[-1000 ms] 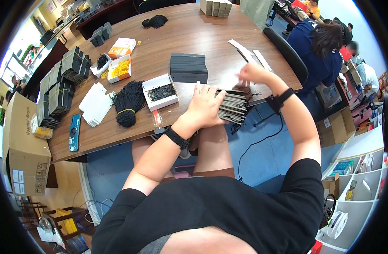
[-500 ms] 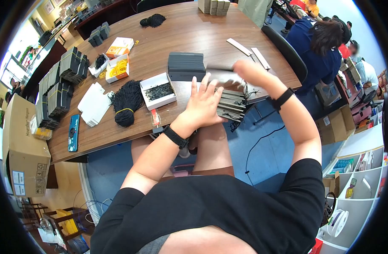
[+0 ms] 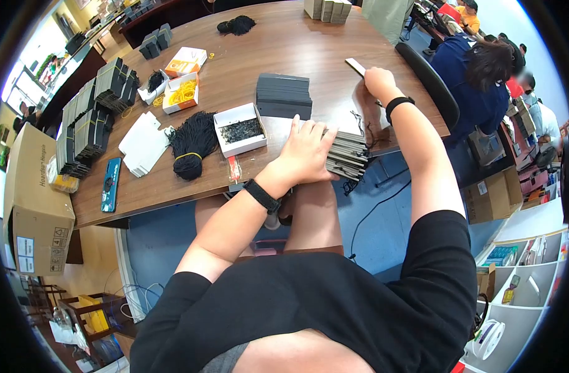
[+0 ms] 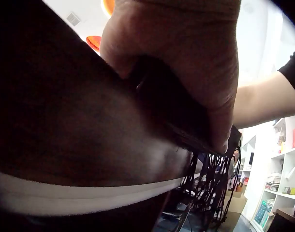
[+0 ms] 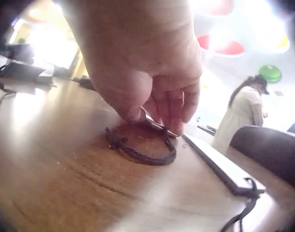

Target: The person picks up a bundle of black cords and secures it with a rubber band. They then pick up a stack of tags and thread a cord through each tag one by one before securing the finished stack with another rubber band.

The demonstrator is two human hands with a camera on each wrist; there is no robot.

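My left hand (image 3: pixel 306 149) lies across a stack of grey strips (image 3: pixel 346 155) at the table's near edge and grips it. In the left wrist view, the thumb (image 4: pixel 220 126) wraps round the stack's side, and black cords (image 4: pixel 213 186) dangle from the end. Farther right on the table, my right hand (image 3: pixel 379 82) pinches a thin white-faced strip (image 3: pixel 355 64). The right wrist view has thumb and fingers at its edge, with a looped black cord (image 5: pixel 147 158) beside them. A second white-faced strip (image 5: pixel 220 164) with its own cord lies alongside.
Left of the stack are a dark grey pile of cards (image 3: pixel 283 94), a white box of small black pieces (image 3: pixel 242 130) and a black cord bundle (image 3: pixel 194 146). Yellow rubber bands (image 3: pixel 184 92) fill another box. Banded stacks (image 3: pixel 92 133) stand far left; a black chair (image 3: pixel 428 78) borders the right.
My right hand passed a blurred dark strip over the stack half a second ago. It has since moved right and away from me, onto the white-faced strips. My left hand stays on the stack.
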